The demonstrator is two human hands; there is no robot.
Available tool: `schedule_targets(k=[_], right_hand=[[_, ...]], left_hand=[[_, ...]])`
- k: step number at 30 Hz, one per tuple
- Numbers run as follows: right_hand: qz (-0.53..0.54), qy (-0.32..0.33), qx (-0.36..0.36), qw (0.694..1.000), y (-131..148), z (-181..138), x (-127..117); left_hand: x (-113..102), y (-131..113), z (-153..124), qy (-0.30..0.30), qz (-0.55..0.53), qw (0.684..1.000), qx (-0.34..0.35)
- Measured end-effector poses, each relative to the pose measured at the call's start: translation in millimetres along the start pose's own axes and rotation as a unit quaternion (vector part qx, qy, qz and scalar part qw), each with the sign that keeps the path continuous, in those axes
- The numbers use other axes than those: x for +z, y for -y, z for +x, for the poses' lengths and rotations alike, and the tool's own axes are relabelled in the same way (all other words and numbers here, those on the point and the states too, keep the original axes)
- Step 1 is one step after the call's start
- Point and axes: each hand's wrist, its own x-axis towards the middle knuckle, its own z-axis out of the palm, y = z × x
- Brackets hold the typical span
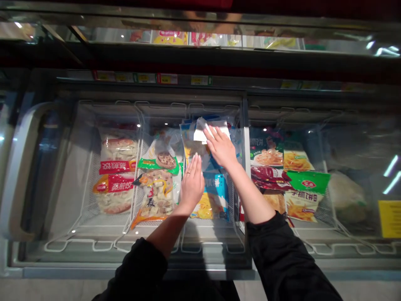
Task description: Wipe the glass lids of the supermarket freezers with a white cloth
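My right hand [221, 146] lies flat with its fingers stretched out, over the lower edge of a thin white sheet [200, 131]. I cannot tell if the sheet is paper or cloth. Lower and to the left, my left hand [192, 179] is also flat, fingers straight and close together, a ring on one finger. It holds nothing that I can see. Both hands seem to rest on a see-through freezer lid [163, 113]. Beneath them show blue and yellow bags of frozen fries [214, 196], partly hidden by the hands.
Wire baskets [134, 209] divide the chest freezer. Dumpling bags [117, 184] and a bag of shumai-like pieces [156, 192] lie left; more fries bags [300, 205] lie right. A curved handle [19, 175] stands at the left, and a metal frame bar [247, 167] runs beside my right arm.
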Motion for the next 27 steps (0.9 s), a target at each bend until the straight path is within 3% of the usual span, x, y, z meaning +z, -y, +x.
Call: schedule_targets(k=[4,9,11,14,17,20,24,27], right_hand=[[0.0,-0.02,0.059,0.998,-7,-27,3],[-0.008,0.006,0.026,1.0,35,-77,19],[-0.008,0.015,-0.01,1.0,42,-70,18],[-0.008,0.018,-0.048,0.999,28,-37,8],[-0.006,-0.005,-0.009,1.0,8,-19,-1],[0.004,-0.023,0.026,0.999,5,-41,2],[0.01,-0.016,-0.007,1.0,25,-77,14],[0.007,-0.011,-0.039,0.999,29,-60,16]], left_hand=[[0,1,-1,-0.011,-0.037,0.999,-0.007],[1,2,-4,-0.034,-0.073,0.997,-0.003],[1,4,-5,-0.037,-0.084,0.996,0.0],[0,4,-5,-0.032,-0.087,0.996,0.001],[-3,4,-3,-0.024,-0.074,0.997,-0.001],[-4,3,-2,-0.022,-0.063,0.998,-0.009],[-1,3,-1,-0.03,-0.057,0.998,-0.017],[1,5,-2,-0.052,-0.052,0.997,-0.029]])
